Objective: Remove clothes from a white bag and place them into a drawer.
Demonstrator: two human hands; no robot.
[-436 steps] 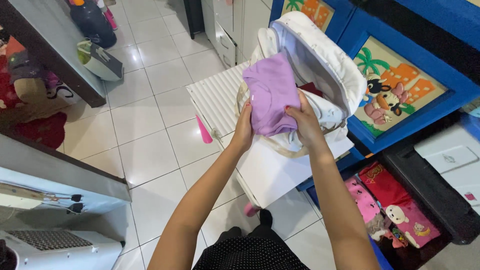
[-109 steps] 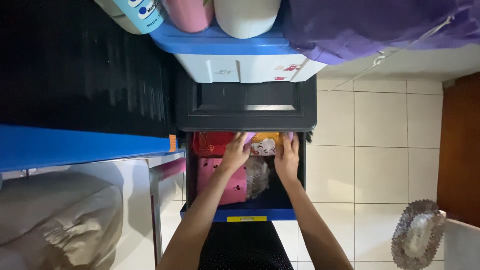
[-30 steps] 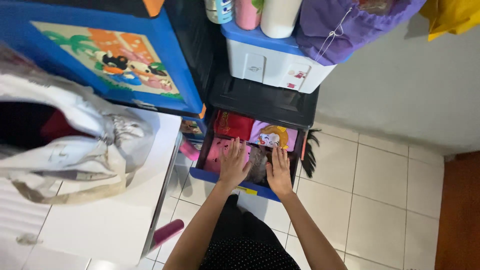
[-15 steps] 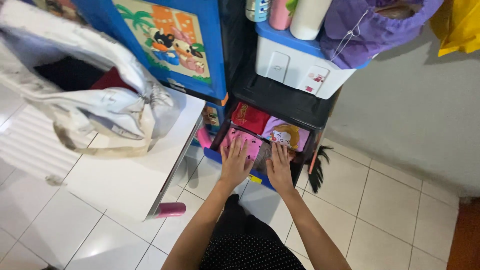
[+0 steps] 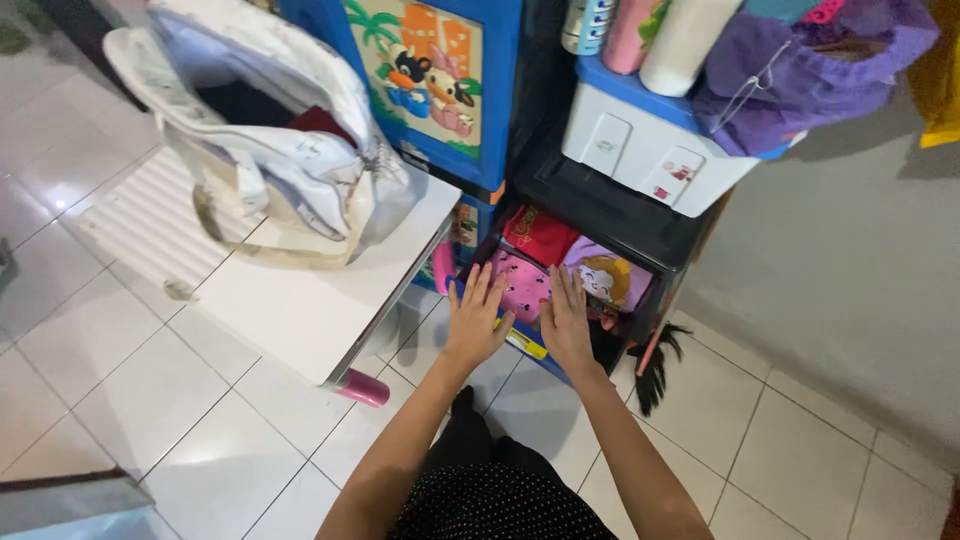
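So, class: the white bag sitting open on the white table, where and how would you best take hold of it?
Probably grip the white bag by its raised rim at the open mouth, coming from above. The mouth gapes upward, the fabric is soft and slumped, and the body rests on the white table, so a side grip would likely just crumple it. Both hands, left and right, are at the drawer.

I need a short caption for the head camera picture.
Both hands, left and right, rest open on an open drawer of folded clothes.

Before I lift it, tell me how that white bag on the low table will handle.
The white bag will probably be floppy: its open top sags and its fabric is creased. It likely feels light for its bulk, though dark and red clothes inside add some weight. On the smooth white table it may slide rather than tip.
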